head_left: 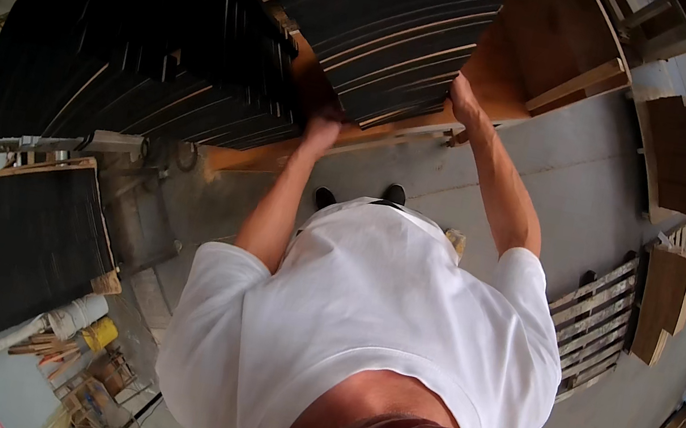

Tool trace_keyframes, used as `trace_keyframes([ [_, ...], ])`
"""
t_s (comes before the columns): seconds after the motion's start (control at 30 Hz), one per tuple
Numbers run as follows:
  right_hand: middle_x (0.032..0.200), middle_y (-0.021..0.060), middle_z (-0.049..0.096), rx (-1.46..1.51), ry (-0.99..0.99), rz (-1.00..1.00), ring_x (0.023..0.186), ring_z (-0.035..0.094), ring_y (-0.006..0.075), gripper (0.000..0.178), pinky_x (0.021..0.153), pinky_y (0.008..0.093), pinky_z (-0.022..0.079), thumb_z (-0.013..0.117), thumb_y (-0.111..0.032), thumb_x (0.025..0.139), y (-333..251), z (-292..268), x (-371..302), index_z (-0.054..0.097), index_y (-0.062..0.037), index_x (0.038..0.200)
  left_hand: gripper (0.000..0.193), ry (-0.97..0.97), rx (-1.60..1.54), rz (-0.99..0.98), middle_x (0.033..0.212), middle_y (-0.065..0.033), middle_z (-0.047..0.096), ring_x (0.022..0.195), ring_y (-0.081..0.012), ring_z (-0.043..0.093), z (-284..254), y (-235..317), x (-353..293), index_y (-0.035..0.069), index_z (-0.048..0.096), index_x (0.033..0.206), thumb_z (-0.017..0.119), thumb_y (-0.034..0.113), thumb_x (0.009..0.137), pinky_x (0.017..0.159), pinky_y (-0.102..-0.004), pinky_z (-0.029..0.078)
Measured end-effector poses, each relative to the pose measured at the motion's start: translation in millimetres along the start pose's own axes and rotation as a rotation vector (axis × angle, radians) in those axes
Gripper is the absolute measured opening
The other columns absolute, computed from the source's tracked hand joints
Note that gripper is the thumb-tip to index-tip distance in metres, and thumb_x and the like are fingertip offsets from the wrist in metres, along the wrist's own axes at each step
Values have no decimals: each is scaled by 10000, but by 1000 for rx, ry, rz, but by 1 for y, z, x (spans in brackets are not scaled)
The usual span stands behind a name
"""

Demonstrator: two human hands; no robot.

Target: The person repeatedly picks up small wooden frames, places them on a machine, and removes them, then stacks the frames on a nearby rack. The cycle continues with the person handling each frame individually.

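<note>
A stack of long black strips [408, 39], some with pale edges, lies on an orange-brown board surface [413, 121] in front of me. My left hand [322, 130] is closed at the stack's near left corner, slightly blurred, its fingertips hidden. At the near right corner, my right hand [464, 98] grips the strips' ends, with its fingers mostly out of sight behind them. Both arms reach forward, the hands about a stack's width apart. Left of this stack stands a larger mass of black strips [141, 62], with uneven ends close to my left hand.
An orange-brown panel [564, 33] with a wooden batten [578, 86] adjoins the stack on the right. A slatted pallet [593, 319] and notched wooden blocks [680, 152] stand on the right. At left are a black-topped stack [40, 236] and wood scraps [52, 350].
</note>
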State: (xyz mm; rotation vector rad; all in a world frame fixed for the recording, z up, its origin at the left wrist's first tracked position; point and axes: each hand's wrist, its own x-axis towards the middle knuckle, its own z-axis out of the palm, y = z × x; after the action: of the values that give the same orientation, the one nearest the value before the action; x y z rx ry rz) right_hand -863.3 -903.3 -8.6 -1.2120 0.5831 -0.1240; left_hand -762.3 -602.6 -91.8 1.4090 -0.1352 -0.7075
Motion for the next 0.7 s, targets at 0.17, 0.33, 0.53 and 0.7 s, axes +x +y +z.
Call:
trace_keyframes([
  [0.17,1011,106,658,57,-194,79,907,629,219,438,794,355,528,453,-353,957,-5,5,12,602,17,1138,327,-36,797,70,932,-134,653,951,-241,639,51,44,-63,-3,620,1021,724,174,767,748,-345,507],
  [0.33,1008,108,659,66,-303,143,897,633,220,431,785,356,532,455,-343,954,-19,10,15,602,18,1135,377,145,1006,-44,872,-188,684,836,-314,661,77,52,-50,-5,683,914,789,293,709,724,-385,504],
  [0.53,1005,109,661,103,-278,169,883,637,221,421,775,357,537,459,-331,950,-15,21,12,603,20,1132,383,204,942,327,793,-281,631,791,-424,630,52,16,-40,-78,659,815,756,286,747,694,-446,497],
  [0.7,1003,110,662,159,-239,175,873,641,222,413,766,358,541,462,-321,947,-6,31,8,603,22,1129,374,244,916,364,769,-289,615,783,-435,623,39,14,-45,-82,651,787,750,276,753,686,-456,488],
])
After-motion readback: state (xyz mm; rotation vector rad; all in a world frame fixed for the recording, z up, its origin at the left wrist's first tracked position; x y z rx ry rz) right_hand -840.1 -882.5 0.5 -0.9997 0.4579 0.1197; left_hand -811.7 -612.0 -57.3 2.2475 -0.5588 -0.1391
